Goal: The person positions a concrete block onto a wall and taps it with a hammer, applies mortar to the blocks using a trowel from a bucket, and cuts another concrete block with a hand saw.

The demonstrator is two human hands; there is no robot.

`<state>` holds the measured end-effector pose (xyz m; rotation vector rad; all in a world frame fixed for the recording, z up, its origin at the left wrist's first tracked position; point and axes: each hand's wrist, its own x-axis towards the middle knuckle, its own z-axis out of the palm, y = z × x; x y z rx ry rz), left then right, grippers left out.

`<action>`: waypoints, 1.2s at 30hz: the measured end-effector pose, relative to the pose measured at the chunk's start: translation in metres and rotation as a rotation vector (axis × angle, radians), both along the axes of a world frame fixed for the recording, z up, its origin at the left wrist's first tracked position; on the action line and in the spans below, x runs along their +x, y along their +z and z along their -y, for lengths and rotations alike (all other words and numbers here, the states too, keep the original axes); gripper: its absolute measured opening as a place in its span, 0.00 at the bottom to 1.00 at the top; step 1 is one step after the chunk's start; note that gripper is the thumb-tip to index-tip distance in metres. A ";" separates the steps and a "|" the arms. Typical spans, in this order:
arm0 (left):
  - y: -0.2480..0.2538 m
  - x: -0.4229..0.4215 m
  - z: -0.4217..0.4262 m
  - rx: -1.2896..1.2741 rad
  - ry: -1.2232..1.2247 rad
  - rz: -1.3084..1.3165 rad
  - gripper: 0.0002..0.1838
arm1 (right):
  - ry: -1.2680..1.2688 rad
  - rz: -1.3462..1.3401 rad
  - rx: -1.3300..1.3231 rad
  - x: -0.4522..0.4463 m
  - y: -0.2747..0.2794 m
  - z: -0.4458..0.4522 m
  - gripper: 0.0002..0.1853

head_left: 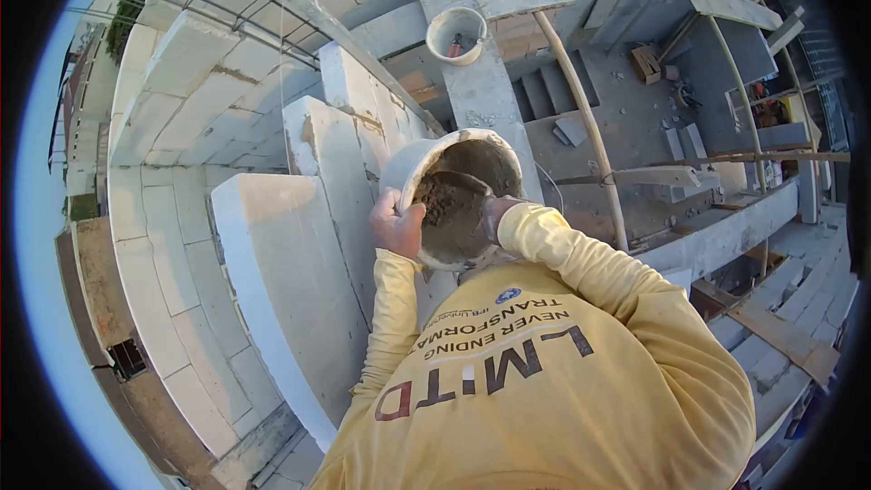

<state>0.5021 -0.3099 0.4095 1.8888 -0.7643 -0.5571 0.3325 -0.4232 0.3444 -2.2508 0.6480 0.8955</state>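
Yellow long-sleeved shirt, dark-and-red lettering, round blue emblem.

A grey scaffold plank carries a white bucket toward its far end, a red-handled tool inside, and mortar crumbs nearer its middle. Below the plank, to its right, the concrete floor bears pale blocks and an open brown box.

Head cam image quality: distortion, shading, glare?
Head view: strong fisheye, bending the left block wall, corners black; head view: mortar inside the bucket sits darker than the shirt; head view: no harsh glare apparent.
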 end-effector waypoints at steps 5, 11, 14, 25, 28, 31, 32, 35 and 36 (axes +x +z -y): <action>0.021 -0.015 0.017 -0.038 -0.003 0.133 0.10 | 0.873 0.139 -0.271 -0.034 -0.054 0.022 0.13; 0.020 -0.009 0.038 -0.094 0.021 0.075 0.11 | 0.171 -0.045 0.150 -0.008 0.024 0.036 0.16; 0.012 0.000 0.048 -0.126 0.087 -0.018 0.11 | 0.053 0.064 0.420 0.008 0.078 0.076 0.22; -0.032 0.056 0.112 -0.368 0.575 -0.556 0.13 | -0.536 0.093 1.411 0.074 0.035 0.198 0.30; -0.042 0.064 0.126 -0.409 0.746 -0.696 0.10 | -0.521 0.123 1.330 0.089 0.036 0.232 0.29; -0.039 0.067 0.144 -0.451 0.863 -0.841 0.11 | -0.404 0.091 1.202 0.106 0.056 0.277 0.28; -0.047 0.066 0.143 -0.440 0.886 -0.845 0.11 | -0.387 0.087 1.138 0.115 0.061 0.288 0.27; -0.093 0.061 0.129 -0.361 0.978 -0.841 0.12 | -0.239 0.265 0.895 0.143 0.055 0.311 0.29; -0.094 0.058 0.128 -0.334 1.012 -0.843 0.12 | -0.216 0.251 0.763 0.161 0.065 0.316 0.30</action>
